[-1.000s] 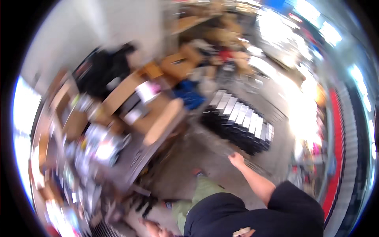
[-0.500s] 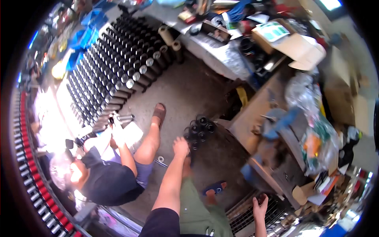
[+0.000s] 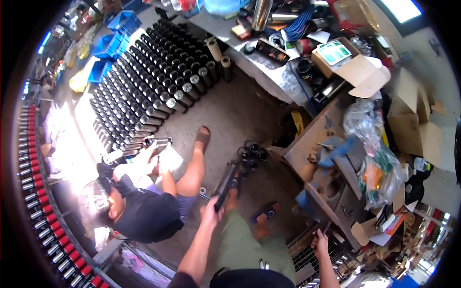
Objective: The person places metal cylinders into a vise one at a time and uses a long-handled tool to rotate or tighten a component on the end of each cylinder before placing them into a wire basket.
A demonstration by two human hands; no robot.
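Observation:
A black metal cylinder (image 3: 226, 185), tilted with its far end raised, is gripped at its near end by my left hand (image 3: 209, 214). Just past that far end, a small group of black cylinders (image 3: 251, 155) stands upright on the floor. My right hand (image 3: 320, 241) is closed beside the wire basket (image 3: 303, 255) at the lower right; a thin dark edge shows by its fingers, but what it holds, if anything, I cannot make out. To the left, a seated person (image 3: 144, 211) in a dark top holds another dark cylinder (image 3: 162, 141).
Rows of upright black cylinders (image 3: 153, 72) fill the floor at the far left. A cluttered bench (image 3: 269, 67) runs along the back. At the right is a wooden workbench (image 3: 307, 153) with plastic bags (image 3: 382, 177). Red and silver rollers (image 3: 48, 211) curve along the left.
My left hand has taken hold of a black cylinder from near the small group and drawn it back toward me. My right hand's fingers have curled closed.

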